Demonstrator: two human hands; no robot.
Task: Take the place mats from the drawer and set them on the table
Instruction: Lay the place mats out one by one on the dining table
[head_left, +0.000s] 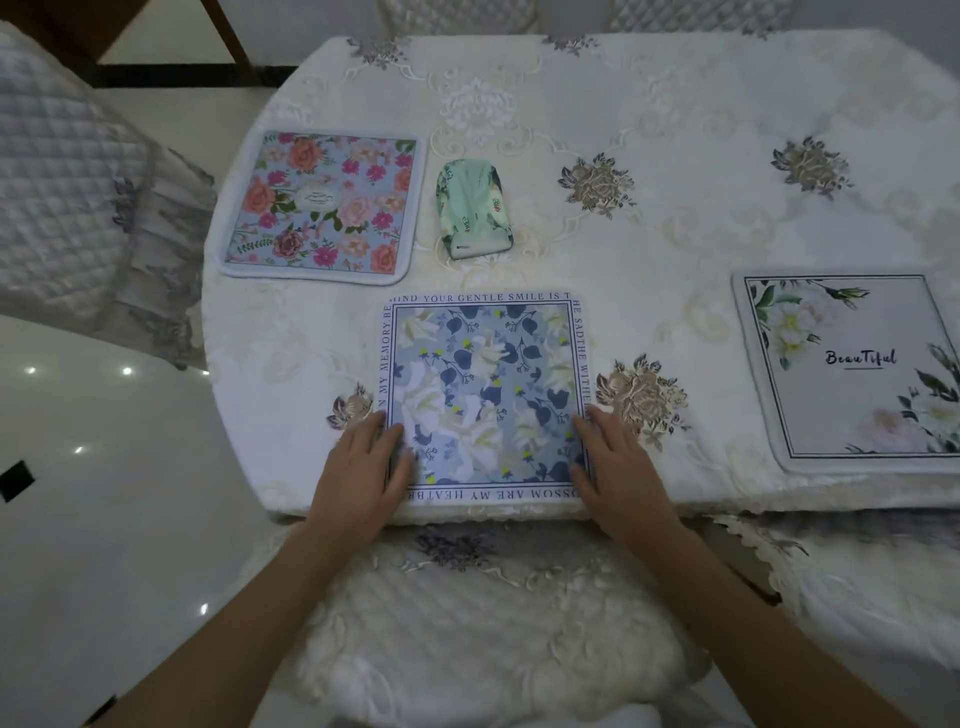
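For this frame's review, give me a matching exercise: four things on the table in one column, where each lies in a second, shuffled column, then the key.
Things
1. pink rose mat
2. blue leaf mat
3. Beautiful mat
4. green packet

Places
A. just right of the pink rose mat
B. at the near edge of the table, with the left hand and right hand resting on it
C. right side, cut off by the frame edge
D. far left of the table

Pairs: 1-D, 2-B, 3-C, 4-A
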